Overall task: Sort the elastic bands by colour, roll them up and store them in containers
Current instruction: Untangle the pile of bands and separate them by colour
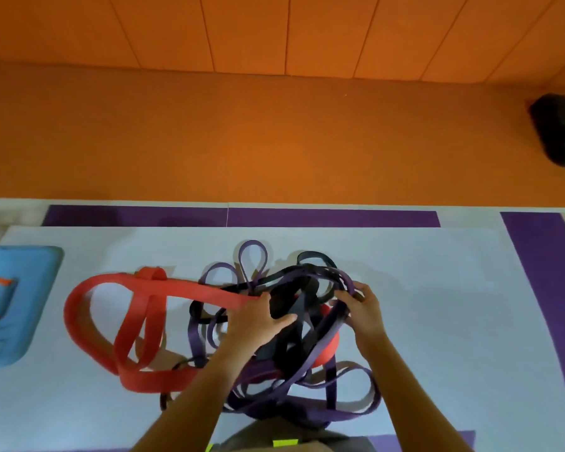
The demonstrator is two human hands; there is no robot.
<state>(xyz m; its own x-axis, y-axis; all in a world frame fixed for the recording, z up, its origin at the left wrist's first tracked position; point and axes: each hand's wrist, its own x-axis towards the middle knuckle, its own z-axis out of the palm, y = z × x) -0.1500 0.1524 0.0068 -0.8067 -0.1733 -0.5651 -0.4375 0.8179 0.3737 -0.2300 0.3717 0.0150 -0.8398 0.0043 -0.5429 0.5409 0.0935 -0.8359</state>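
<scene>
**Band tangle on the mat**

White mat fills the lower half of the frame. Bottom centre on it sits a knot of purple bands and black bands, with a big red band looping out to the lower left. Blue box sits at the far left edge. Left hand grips a black band, and right hand grips purple strands on the knot's right side.

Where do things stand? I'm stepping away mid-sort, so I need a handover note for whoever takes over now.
Left hand grips a black band in the middle of the pile.
Right hand pinches a purple band at the pile's right edge.
Red band trails out to the left, one end caught in the pile.
Done: nothing sorted, rolled or stored.
Left: untangle, sort by colour, roll, store.
</scene>
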